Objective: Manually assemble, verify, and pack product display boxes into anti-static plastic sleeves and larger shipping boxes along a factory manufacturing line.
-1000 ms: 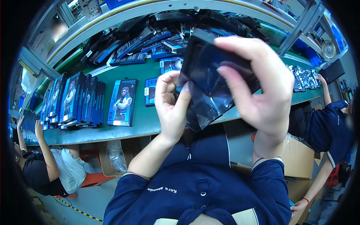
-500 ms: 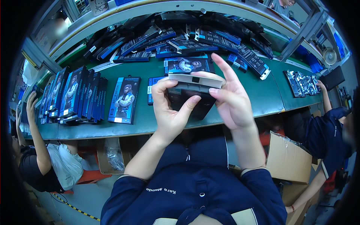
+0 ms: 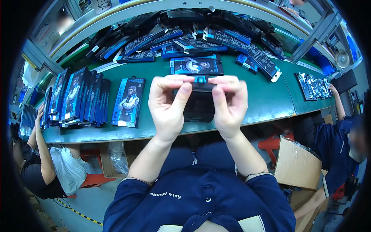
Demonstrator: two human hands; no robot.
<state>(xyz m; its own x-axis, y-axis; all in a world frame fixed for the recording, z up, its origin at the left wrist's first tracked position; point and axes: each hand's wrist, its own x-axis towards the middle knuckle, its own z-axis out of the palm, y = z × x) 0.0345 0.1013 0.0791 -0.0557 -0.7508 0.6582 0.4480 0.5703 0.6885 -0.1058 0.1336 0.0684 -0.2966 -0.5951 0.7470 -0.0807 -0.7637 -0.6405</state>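
A dark, flat box (image 3: 199,106) is held upright before me, over the front edge of the green table. My left hand (image 3: 168,104) pinches its top left corner between thumb and fingers. My right hand (image 3: 230,102) grips the top right corner the same way. Between my fingertips a short blue strip of the box's top end shows; most of that end is covered by my fingers. Just beyond my hands lies another box (image 3: 195,66) with a printed figure on its front. To the left, a blue-and-black box (image 3: 128,102) rests flat on the table.
A row of leaning boxes (image 3: 73,96) stands at the left. Many dark boxes (image 3: 201,44) are heaped at the back. Silvery packets (image 3: 313,87) lie far right beside a co-worker's hand (image 3: 333,89). Another person's hand (image 3: 39,112) is at the left. A cardboard carton (image 3: 297,162) stands lower right.
The white flap that stood raised at the box's top no longer shows. My right hand's outstretched finger has come down, and both hands now pinch the top corners.
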